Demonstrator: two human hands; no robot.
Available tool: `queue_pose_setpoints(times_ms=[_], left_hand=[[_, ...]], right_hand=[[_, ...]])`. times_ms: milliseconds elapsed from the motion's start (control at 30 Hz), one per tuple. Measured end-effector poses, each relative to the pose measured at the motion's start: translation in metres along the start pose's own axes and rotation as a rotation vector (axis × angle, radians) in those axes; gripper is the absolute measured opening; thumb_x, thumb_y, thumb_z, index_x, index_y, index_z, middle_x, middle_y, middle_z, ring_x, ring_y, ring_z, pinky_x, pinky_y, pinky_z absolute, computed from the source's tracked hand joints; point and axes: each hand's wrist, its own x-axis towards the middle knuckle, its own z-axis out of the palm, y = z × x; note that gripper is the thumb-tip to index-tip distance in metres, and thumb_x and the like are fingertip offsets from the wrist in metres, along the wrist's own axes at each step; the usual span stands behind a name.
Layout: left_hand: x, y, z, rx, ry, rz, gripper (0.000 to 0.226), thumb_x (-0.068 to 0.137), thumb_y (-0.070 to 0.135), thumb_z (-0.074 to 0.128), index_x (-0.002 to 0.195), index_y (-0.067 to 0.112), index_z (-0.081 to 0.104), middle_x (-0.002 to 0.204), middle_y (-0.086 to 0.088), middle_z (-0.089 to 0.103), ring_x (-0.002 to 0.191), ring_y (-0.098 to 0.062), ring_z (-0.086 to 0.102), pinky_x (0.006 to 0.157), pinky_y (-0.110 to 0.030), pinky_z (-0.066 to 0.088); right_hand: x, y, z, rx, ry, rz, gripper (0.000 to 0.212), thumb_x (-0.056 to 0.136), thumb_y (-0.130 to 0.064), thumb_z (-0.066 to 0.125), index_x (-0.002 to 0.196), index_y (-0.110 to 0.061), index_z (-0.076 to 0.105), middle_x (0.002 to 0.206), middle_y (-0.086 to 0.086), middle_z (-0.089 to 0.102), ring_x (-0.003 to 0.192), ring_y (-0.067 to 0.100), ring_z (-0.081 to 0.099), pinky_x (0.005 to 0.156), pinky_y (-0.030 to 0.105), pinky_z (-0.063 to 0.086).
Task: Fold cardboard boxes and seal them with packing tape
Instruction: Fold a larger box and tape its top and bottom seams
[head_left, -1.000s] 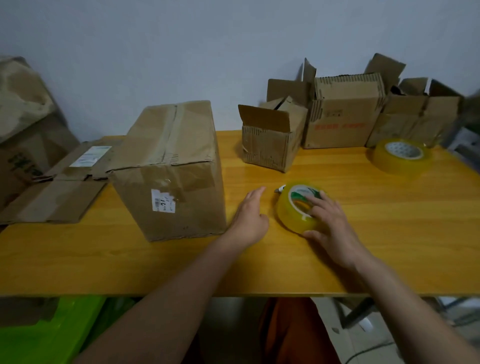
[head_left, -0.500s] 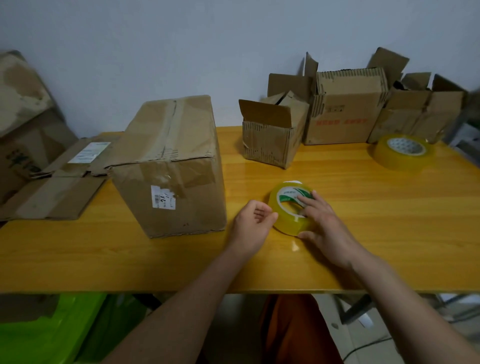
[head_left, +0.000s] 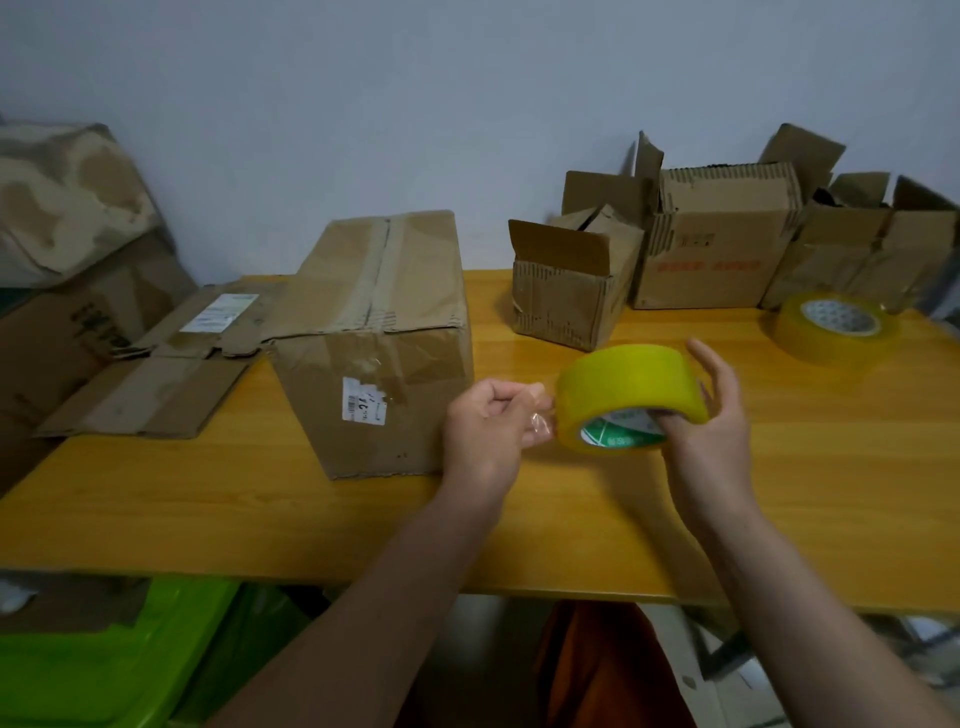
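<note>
Dim, flat indoor light — soft glare on the table (head_left: 779, 415), wide-angle bending and blur at the edges.

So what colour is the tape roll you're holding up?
Yellow, with a green and white core label; the tape roll shows clearly in the head view.

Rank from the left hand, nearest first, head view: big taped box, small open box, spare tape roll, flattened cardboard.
1. Big taped box: just to the left of the left hand.
2. Small open box: behind the hand, a little right.
3. Flattened cardboard: far left, beyond the big box.
4. Spare tape roll: far right, at the back.
</note>
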Motion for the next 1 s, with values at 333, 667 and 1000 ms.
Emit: queue_pose_setpoints(times_ms=[333, 667, 1000], left_hand=[[-0.023, 0.032, -0.037, -0.016, 0.120, 0.058, 0.006, 0.090, 0.003, 0.063, 0.085, 0.005, 0.064, 0.076, -0.009, 0.072, 0.065, -0.014, 0.071, 0.056, -0.021, 0.056], [-0.033, 0.047, -0.103, 0.059, 0.186, 0.082, 0.005, 0.089, 0.003, 0.065, 0.090, 0.007, 0.062, 0.097, -0.013, 0.069, 0.087, -0.021, 0.070, 0.067, -0.022, 0.057], [-0.036, 0.058, -0.143, 0.081, 0.200, 0.009, 0.017, 0.083, 0.000, 0.069, 0.096, 0.011, 0.068, 0.078, 0.000, 0.073, 0.068, -0.006, 0.068, 0.065, -0.018, 0.054]], right_hand=[[-0.008, -0.008, 0.040, 0.250, -0.072, 0.184, 0.038, 0.083, 0.004, 0.065, 0.117, -0.010, 0.059, 0.106, 0.016, 0.067, 0.094, 0.030, 0.067, 0.076, 0.043, 0.058], [-0.007, -0.025, 0.047, -0.166, 0.018, -0.092, 0.047, 0.089, 0.005, 0.053, 0.133, -0.012, 0.049, 0.117, 0.010, 0.054, 0.101, 0.021, 0.053, 0.081, 0.028, 0.045], [-0.015, -0.049, 0.066, -0.197, -0.136, -0.296, 0.045, 0.086, 0.011, 0.050, 0.116, -0.023, 0.044, 0.097, -0.008, 0.051, 0.085, 0.005, 0.050, 0.070, 0.030, 0.046]])
